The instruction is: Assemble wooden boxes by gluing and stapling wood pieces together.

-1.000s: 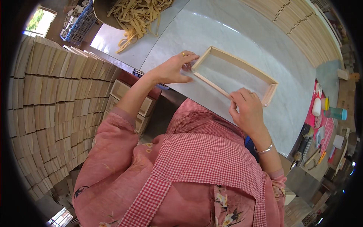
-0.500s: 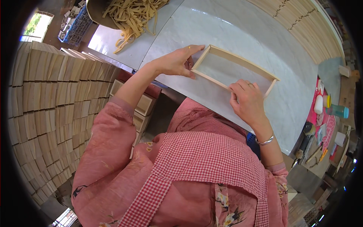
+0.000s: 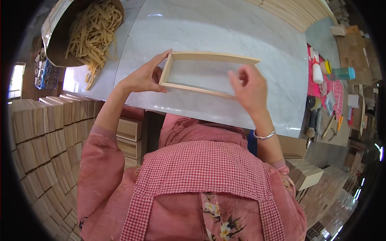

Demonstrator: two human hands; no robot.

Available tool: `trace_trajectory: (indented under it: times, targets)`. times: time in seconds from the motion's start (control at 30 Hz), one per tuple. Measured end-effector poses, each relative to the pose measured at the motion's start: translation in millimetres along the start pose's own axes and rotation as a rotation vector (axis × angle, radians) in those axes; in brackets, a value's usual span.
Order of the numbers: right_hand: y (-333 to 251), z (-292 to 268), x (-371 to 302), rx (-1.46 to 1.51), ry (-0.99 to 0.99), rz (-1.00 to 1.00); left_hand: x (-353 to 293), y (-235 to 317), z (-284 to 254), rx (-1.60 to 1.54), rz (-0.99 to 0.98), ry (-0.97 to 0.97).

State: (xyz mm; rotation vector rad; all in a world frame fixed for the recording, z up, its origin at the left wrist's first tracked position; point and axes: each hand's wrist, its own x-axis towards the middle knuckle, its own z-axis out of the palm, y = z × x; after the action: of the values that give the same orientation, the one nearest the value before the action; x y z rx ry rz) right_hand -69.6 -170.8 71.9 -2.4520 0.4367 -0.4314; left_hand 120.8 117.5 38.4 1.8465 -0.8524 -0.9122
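Note:
A shallow rectangular wooden frame lies on the tabletop in front of me, with the table surface showing through its middle. My left hand grips its left end, fingers at the far corner and thumb at the near corner. Over the right end hovers my right hand, bent at the fingers and smeared by motion. It hides the frame's right end, and whether it holds anything small I cannot make out. A silver bangle circles my right wrist.
A container at the far left spills tan strips onto the pale table. Stacked wooden pieces rise at left; thin slats line the back right. A white bottle and a teal-lidded jar stand at right.
My right hand has lifted from the near rail and now blurs above the frame's right end. The left hand keeps its grip. The whole view has turned and shifted.

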Motion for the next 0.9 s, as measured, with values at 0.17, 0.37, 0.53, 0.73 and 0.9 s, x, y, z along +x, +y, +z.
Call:
trace_trajectory:
  times: [0.17, 0.37, 0.53, 0.73, 0.9]
  targets:
    - [46.2, -22.2, 5.7, -0.272, 0.011, 0.199, 4.4, 1.6, 2.3, -0.032, -0.004, 0.002]
    - [70.8, -33.8, 17.7, -0.234, -0.185, -0.189, 3.3, 10.1, 1.6, -0.017, -0.084, -0.016]
    - [57.5, -32.6, 29.9, -0.361, -0.5, -0.262, 3.3, 8.8, 2.9, 0.009, -0.092, 0.004]
    - [50.8, -33.6, 26.8, -0.54, -0.542, 0.022, 3.5, 6.1, 5.0, -0.004, -0.019, 0.05]
    - [61.7, -48.9, 16.6, -0.615, -0.443, 0.206, 4.4, 8.5, 5.3, -0.006, -0.041, 0.037]
